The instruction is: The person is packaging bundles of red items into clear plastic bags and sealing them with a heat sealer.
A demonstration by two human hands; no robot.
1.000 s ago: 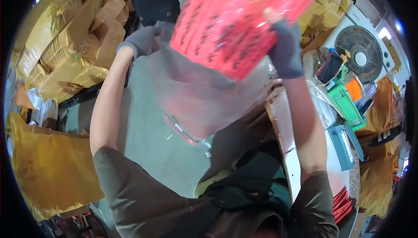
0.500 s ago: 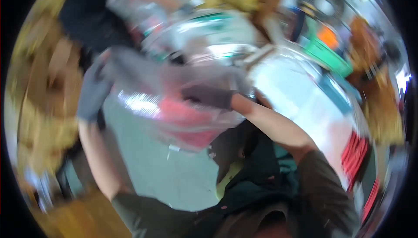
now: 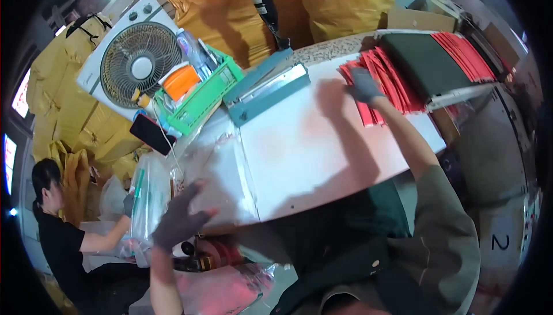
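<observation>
Of two flat red packet bunches (image 3: 400, 87), one's partly covered by the grey-gloved right hand (image 3: 364, 86), finger grip unclear, the grey-gloved left hand (image 3: 181, 217) spread wide, empty.

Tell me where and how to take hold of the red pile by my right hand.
Likely best: pinch the red pile at its left long edge, coming from the left over the white tabletop. Its long, thin pieces overlap there, near the right hand, while the dark green slab crowds its right side.
</observation>
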